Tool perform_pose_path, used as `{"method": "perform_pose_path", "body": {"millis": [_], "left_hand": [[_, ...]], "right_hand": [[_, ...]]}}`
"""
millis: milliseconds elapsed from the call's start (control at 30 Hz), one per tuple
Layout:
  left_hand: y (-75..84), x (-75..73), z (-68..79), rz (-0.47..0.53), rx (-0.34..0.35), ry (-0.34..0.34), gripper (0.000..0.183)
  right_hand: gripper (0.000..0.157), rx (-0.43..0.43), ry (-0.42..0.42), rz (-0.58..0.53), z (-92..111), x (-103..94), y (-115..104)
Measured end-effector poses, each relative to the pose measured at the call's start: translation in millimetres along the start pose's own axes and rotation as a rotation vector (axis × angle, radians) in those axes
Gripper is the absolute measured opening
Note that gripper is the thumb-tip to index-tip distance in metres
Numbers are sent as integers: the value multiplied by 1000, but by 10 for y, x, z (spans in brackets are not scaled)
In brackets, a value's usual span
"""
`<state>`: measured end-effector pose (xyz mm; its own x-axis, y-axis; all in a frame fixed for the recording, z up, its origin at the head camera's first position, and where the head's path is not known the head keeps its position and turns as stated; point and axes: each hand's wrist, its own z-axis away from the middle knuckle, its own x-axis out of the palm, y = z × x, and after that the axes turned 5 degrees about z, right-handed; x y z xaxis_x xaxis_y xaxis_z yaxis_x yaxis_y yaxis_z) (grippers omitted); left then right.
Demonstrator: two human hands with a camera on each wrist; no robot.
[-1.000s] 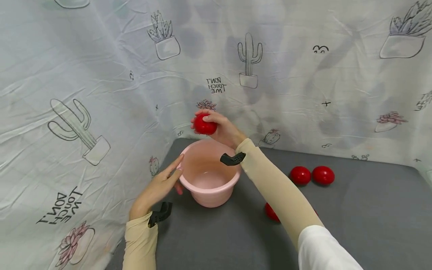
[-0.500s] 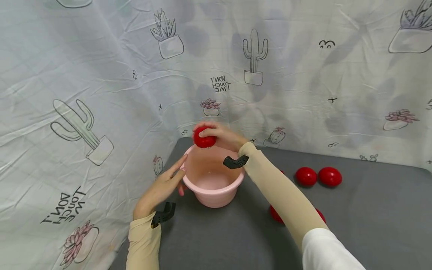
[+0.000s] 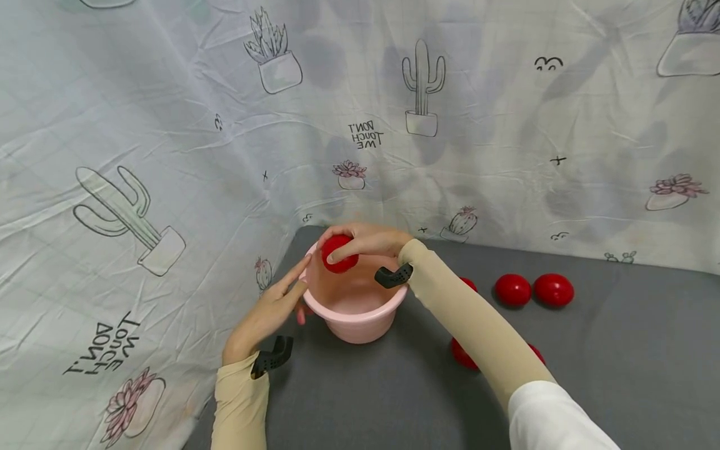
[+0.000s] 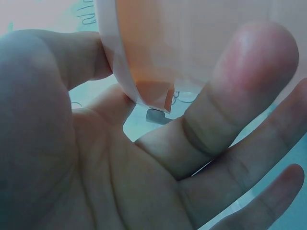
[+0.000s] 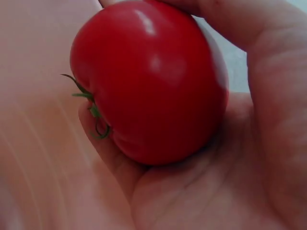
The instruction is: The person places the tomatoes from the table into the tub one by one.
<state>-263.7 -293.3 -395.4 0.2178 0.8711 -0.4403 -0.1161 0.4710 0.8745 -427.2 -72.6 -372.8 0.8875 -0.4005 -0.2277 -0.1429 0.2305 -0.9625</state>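
Note:
A pink plastic basin [image 3: 354,329] stands upright on the table. My left hand [image 3: 270,315] holds its left rim [image 4: 117,52], thumb and index finger at the edge and the other fingers against the outer wall. Inside the basin's mouth, near the back left, my right hand [image 3: 365,239] grips a red tomato [image 3: 340,254]. In the right wrist view the tomato [image 5: 151,81] shows a green stem, turned toward the pink wall, with thumb and fingers curled round it. The part of the basin floor that shows in the head view has nothing on it.
Two red tomatoes [image 3: 533,290] sit side by side on the grey table [image 3: 619,350] at right. More tomatoes [image 3: 462,355] lie partly hidden behind the right forearm. A patterned white cloth [image 3: 495,137] hangs behind and along the left side.
My right hand has come down with the tomato, from above the basin's back rim into its mouth. The left hand has stayed at the rim. The head view has shifted slightly.

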Motion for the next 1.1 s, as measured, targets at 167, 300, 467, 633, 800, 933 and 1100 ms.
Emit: {"method": "perform_pose_path", "body": {"millis": [167, 300, 467, 633, 800, 933, 1100], "left_hand": [[5, 6, -5, -4, -4, 7, 53], [12, 13, -13, -5, 8, 12, 54], [20, 15, -27, -3, 18, 13, 53], [6, 21, -37, -15, 12, 11, 53], [-23, 21, -50, -20, 20, 3, 53], [-38, 23, -70, -14, 34, -1, 52], [-49, 17, -75, -14, 31, 1, 53]], "right_hand": [[45, 13, -83, 53, 6, 6, 19], [47, 10, -186, 83, -8, 14, 49], [44, 53, -227, 151, -41, 10, 101], [38, 101, -216, 198, -55, 18, 129], [39, 121, -193, 228, -62, 34, 126], [47, 132, -163, 252, -70, 28, 106], [48, 118, -148, 300, -81, 30, 96]]}}
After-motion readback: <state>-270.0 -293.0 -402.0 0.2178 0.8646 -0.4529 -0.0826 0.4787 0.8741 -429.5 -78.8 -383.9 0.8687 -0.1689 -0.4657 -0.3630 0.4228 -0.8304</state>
